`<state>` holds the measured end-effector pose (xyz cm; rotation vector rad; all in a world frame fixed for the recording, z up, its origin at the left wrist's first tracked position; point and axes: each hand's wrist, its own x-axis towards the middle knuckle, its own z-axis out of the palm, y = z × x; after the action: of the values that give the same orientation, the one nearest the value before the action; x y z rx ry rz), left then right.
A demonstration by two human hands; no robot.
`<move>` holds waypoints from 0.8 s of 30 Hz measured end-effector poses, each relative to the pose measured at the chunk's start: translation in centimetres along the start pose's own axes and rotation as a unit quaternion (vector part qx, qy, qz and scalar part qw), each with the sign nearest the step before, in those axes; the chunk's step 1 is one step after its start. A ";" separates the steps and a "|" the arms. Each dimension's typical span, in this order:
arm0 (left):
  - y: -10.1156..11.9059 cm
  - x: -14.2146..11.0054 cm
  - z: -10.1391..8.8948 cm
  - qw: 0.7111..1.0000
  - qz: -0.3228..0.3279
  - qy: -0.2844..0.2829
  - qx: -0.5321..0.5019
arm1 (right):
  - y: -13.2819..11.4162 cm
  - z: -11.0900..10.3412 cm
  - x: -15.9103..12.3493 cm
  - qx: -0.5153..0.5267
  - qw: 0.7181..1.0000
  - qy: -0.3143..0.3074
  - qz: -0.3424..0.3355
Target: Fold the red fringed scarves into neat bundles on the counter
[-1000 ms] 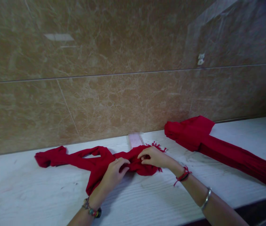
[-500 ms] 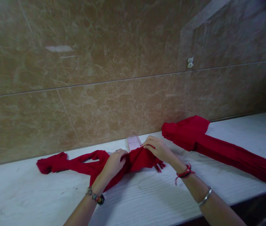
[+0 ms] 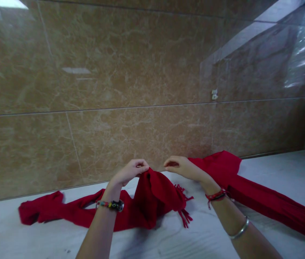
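My left hand (image 3: 132,172) pinches the top edge of a red fringed scarf (image 3: 160,192) between thumb and fingers, lifting it into a peak above the white surface. The scarf's fringe hangs at its right end, and the rest trails twisted off to the left. Just right of the raised peak, my right hand (image 3: 183,167) has its fingers curled together in a pinch. Whatever is between its fingertips, if anything, is too small to make out. Behind the right forearm lies a second red scarf (image 3: 271,196), partly hidden by the wrist.
A white ledge (image 3: 282,169) runs along the foot of a brown marbled tile wall (image 3: 141,136). A small whitish fixture (image 3: 214,94) is on the wall at the right.
My left hand has raised the scarf's edge into a peak, and my right hand has come away from the cloth. The phone-like thing behind the scarf no longer shows. The view has tilted up.
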<state>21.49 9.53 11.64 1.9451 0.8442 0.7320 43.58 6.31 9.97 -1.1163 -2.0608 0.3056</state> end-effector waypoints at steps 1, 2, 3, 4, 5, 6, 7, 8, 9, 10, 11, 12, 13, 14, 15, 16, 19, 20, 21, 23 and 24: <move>0.6 0.0 -0.1 1.000 0.012 0.009 -0.004 | -0.5 0.3 0.5 0.011 1.000 -0.020 -0.010; 1.2 -0.1 0.0 1.000 0.024 0.014 -0.004 | -0.8 0.7 0.9 0.018 0.998 -0.049 -0.018; 1.6 -0.2 0.0 0.999 0.035 0.018 -0.003 | -1.1 1.2 1.3 0.023 0.997 -0.076 -0.024; 1.9 -0.4 0.2 0.999 0.044 0.021 0.001 | -1.2 1.8 1.6 0.024 0.995 -0.095 -0.031; 2.0 -0.6 0.3 0.998 0.050 0.021 0.005 | -1.2 2.3 1.7 0.023 0.994 -0.103 -0.039; 2.1 -0.8 0.4 0.998 0.052 0.019 0.010 | -1.1 2.7 1.9 0.022 0.994 -0.101 -0.045; 2.1 -1.0 0.4 0.998 0.051 0.012 0.017 | -1.0 3.1 1.9 0.024 0.994 -0.096 -0.052; 2.1 -1.1 0.4 0.998 0.049 0.004 0.024 | -0.9 3.4 1.9 0.028 0.993 -0.096 -0.058; 2.0 -1.3 0.4 0.998 0.048 -0.003 0.031 | -0.7 3.6 1.8 0.035 0.991 -0.110 -0.062; 2.0 -1.4 0.3 0.998 0.048 -0.006 0.039 | -0.6 3.7 1.8 0.045 0.987 -0.137 -0.064; 1.9 -1.5 0.3 0.998 0.047 -0.004 0.047 | -0.6 3.8 1.7 0.055 0.982 -0.168 -0.066; 1.9 -1.7 0.2 0.998 0.045 0.003 0.054 | -0.6 4.0 1.6 0.058 0.977 -0.195 -0.065; 2.0 -1.7 0.1 0.997 0.041 0.011 0.060 | -0.6 4.1 1.5 0.053 0.974 -0.209 -0.063; 2.0 -1.8 0.0 0.997 0.037 0.019 0.067 | -0.7 4.1 1.4 0.040 0.976 -0.207 -0.060; 2.0 -1.9 0.0 0.997 0.031 0.025 0.073 | -0.8 4.2 1.4 0.020 0.980 -0.188 -0.056; 2.0 -2.0 -0.1 0.996 0.027 0.030 0.078 | -0.9 4.2 1.4 0.000 0.986 -0.157 -0.051; 1.8 -2.2 -0.5 0.994 0.020 0.059 0.094 | -0.8 4.0 1.5 -0.017 0.998 -0.051 -0.043; 1.6 -2.2 -0.7 0.992 0.014 0.074 0.103 | -0.7 3.7 1.5 -0.005 0.999 -0.017 -0.039; 1.4 -2.2 -1.0 0.989 0.005 0.089 0.115 | -0.5 3.4 1.6 0.008 0.999 0.017 -0.033; 0.8 -2.2 -1.5 0.983 -0.014 0.106 0.146 | -0.3 2.7 1.7 0.015 0.997 0.067 -0.023; 0.5 -2.1 -1.7 0.980 -0.022 0.105 0.167 | -0.2 2.3 1.7 0.001 0.997 0.079 -0.019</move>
<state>19.12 8.46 12.51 2.1597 1.1980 0.8212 41.30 7.87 9.35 -1.0646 -1.9387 0.1957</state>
